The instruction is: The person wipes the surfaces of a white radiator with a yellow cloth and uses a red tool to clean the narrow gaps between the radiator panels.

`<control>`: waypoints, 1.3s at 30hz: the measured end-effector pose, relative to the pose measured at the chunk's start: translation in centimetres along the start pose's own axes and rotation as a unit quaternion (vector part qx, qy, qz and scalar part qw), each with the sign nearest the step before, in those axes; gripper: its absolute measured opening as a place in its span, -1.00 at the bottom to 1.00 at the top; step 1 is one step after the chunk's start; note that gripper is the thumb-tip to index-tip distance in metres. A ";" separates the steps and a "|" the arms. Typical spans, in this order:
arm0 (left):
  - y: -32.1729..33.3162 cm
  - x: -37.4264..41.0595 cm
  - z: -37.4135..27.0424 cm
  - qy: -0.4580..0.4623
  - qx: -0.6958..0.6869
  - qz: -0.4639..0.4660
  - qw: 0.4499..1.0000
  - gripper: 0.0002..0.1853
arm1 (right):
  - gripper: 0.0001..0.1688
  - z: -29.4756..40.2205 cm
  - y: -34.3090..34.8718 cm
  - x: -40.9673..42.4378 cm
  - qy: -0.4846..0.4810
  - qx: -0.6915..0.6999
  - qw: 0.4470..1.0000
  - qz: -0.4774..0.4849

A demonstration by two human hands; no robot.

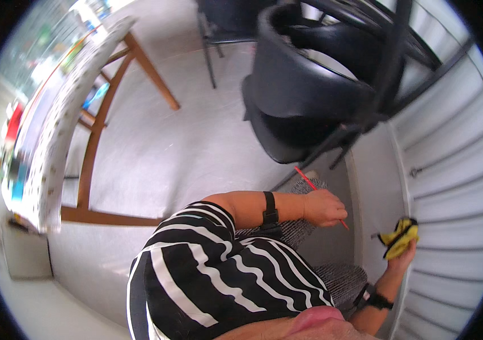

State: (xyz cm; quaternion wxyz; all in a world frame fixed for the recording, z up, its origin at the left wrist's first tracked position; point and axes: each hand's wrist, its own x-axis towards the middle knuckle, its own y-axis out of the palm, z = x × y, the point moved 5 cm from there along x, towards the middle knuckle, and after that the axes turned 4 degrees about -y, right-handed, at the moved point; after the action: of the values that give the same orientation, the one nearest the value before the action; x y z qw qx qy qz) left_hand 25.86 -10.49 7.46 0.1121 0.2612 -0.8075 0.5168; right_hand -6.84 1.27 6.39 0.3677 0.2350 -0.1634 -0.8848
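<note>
My left hand (324,208) is closed around a thin red stick (305,177), whose ends stick out on both sides of the fist. The wrist and forearm cross in front of my striped shirt, with a black strap on the forearm. Farther right, my right hand (403,257) grips a soft yellow-and-black fabric item (401,240), its exact kind unclear. That hand is close to a white grooved panel (450,210), but I cannot tell whether it touches. My patterned trouser legs (339,278) show below and between the hands.
Black chairs (309,91) with dark metal legs crowd the upper right. At left stands a table with a patterned white tablecloth (56,140) and wooden legs (92,157), bearing several blurred items. A light box-like object (26,253) is on the grey floor (148,140) at lower left.
</note>
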 end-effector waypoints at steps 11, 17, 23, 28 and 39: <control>-9.3 -17.2 4.6 -0.253 0.085 -0.107 0.958 -0.87 | -0.56 0.5 4.9 -2.2 0.013 -0.069 0.997 -0.009; -10.7 -26.8 3.6 -0.403 0.102 -0.160 0.895 -0.88 | -0.56 0.8 10.7 -3.2 0.029 -0.105 0.990 0.092; -13.2 -32.1 1.3 -0.497 0.062 -0.277 0.820 -0.81 | -0.58 -0.7 14.9 -5.0 0.051 -0.133 0.978 0.153; -13.4 -33.8 -1.2 -0.478 0.069 -0.336 0.809 -0.79 | -0.58 0.0 16.2 -4.0 0.032 -0.177 0.974 0.140; -10.9 -33.3 -8.1 -0.580 0.094 -0.271 0.762 -0.78 | -0.57 -2.4 19.9 2.1 0.097 -0.205 0.945 0.234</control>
State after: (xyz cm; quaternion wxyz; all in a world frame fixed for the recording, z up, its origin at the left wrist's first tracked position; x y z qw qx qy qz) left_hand 58.90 3.32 4.44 -0.2674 0.7284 -0.5613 0.2877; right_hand 4.62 -13.98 12.94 0.6188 0.1941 0.0072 -0.7611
